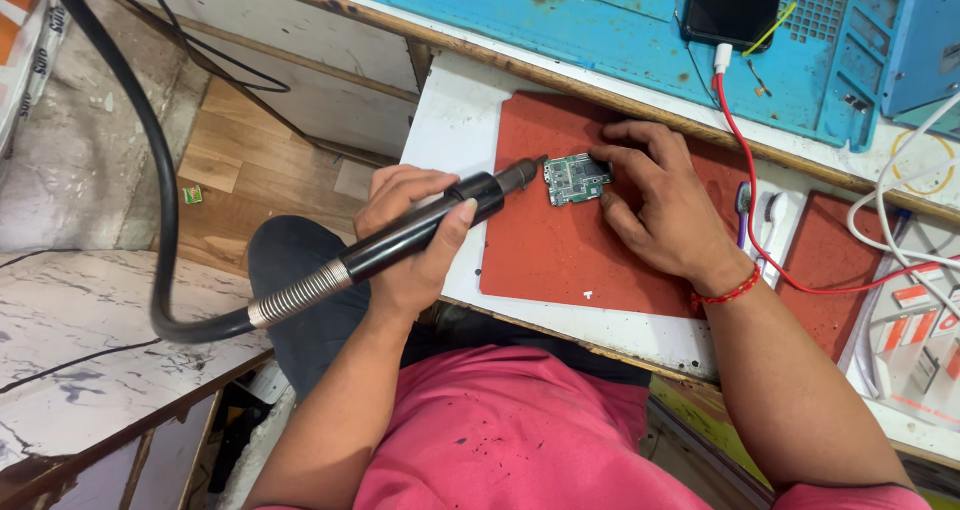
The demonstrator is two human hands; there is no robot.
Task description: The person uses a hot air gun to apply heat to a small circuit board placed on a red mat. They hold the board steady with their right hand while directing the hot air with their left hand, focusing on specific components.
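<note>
matt red mat, ribbed metal hose

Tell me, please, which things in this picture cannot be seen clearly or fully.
- Head view: the parts on the small circuit board are too small to tell apart.
- The right hand covers the board's right edge.
- The left hand hides the middle of the black handpiece.
- The handpiece's hose runs out past the top edge.
- The dark phone is cut off by the top edge.
- The boxes at the right edge are cropped.
</note>
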